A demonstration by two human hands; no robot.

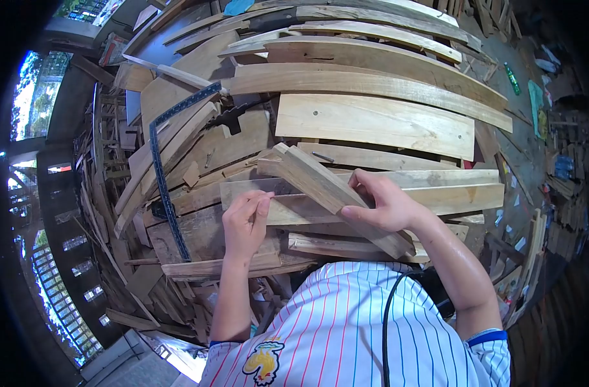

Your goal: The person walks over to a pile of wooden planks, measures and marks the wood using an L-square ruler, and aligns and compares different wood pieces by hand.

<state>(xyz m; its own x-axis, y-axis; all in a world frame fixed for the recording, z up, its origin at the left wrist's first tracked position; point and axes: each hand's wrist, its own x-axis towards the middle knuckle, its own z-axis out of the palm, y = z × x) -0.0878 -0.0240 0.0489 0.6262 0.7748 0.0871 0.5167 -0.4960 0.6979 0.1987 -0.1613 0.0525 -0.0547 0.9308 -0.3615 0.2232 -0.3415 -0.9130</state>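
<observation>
My right hand (386,205) grips a thick wooden block (333,193), thumb on its near side and fingers over the far edge. The block lies slanted across other boards, its near end close to my shirt. Left of it, my left hand (245,222) is closed in a pinch, fingertips just above a pale board (294,208); whatever they may hold is too small to make out. Beyond the block lies a wide plank (375,122) with a dark spot near each end. A dark metal framing square (158,151) rests on the wood to the left.
Long planks (385,58) are stacked at the far side. A thin metal piece (322,157), perhaps a nail, lies behind the block. Scrap wood (139,290) piles up at the lower left. A green bottle (512,79) is on the floor at the right.
</observation>
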